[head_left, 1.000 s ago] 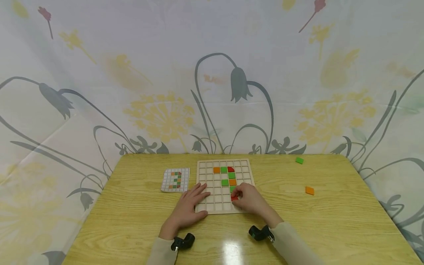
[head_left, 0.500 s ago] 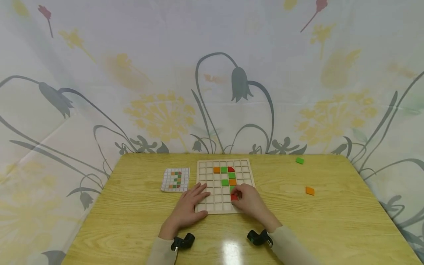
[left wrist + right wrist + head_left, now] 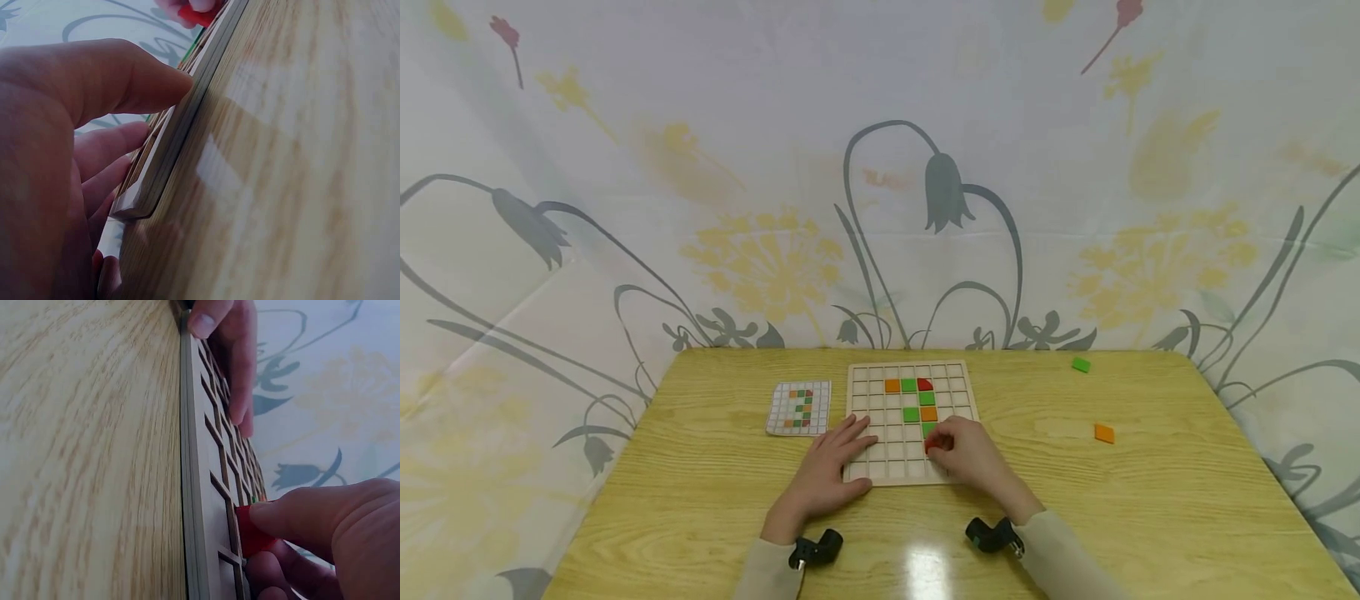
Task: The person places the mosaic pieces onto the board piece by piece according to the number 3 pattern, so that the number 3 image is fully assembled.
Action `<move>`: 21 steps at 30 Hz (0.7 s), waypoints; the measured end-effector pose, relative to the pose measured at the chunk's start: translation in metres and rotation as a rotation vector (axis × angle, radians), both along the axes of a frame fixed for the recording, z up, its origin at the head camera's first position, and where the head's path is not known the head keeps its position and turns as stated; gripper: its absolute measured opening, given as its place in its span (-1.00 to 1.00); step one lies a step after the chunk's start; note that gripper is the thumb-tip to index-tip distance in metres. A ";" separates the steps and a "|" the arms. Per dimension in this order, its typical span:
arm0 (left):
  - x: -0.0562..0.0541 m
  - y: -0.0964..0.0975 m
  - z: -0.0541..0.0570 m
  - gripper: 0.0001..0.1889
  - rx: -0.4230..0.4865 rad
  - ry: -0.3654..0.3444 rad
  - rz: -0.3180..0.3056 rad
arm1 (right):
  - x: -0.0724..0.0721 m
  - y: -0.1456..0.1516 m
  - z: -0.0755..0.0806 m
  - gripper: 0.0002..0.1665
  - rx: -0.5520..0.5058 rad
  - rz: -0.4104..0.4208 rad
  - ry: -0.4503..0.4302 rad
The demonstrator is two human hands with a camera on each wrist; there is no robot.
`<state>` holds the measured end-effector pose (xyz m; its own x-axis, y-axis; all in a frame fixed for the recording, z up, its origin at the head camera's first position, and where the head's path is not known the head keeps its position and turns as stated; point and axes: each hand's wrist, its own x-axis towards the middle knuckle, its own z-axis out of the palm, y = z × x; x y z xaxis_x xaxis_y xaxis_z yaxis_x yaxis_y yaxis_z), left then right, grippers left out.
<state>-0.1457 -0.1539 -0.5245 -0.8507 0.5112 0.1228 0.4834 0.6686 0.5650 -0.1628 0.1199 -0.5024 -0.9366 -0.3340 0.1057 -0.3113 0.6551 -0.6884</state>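
A wooden grid board point(image 3: 887, 471) lies on the table, with orange, green and red tiles in some of its squares. My right hand point(image 3: 973, 457) pinches a red tile point(image 3: 249, 526) between thumb and fingers, tilted up from the board near its front right part. In the head view the fingers cover most of that tile. A green tile point(image 3: 929, 427) sits just beyond it. My left hand point(image 3: 829, 471) rests spread over the board's left side. Its thumb touches the front edge, as the left wrist view shows, and its fingers lie across the grid.
A pattern card point(image 3: 799, 408) with a small coloured grid lies left of the board. To the right are a loose orange tile point(image 3: 1103, 433) and, farther back, a loose green tile point(image 3: 1081, 365). A flower-patterned curtain point(image 3: 880, 183) hangs behind the table point(image 3: 700, 517).
The red tile showed a broader face half a second ago; now just a sliver shows past the right fingers. The right hand has shifted slightly; the left hand stays in place.
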 end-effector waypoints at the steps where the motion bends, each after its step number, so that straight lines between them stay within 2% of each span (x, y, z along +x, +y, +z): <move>1: 0.000 0.000 0.000 -0.34 0.001 0.002 -0.001 | 0.000 0.000 0.000 -0.93 -0.004 -0.006 0.000; 6: 0.000 0.000 0.000 -0.34 0.009 0.014 -0.006 | -0.003 0.000 -0.001 -0.85 -0.005 -0.040 -0.012; 14: -0.001 0.000 0.000 -0.34 -0.001 0.018 -0.005 | -0.004 0.002 0.001 -0.90 -0.034 -0.098 -0.051; 21: 0.000 0.000 0.001 -0.33 0.008 0.004 -0.004 | -0.003 0.003 -0.002 -0.93 -0.014 -0.096 -0.017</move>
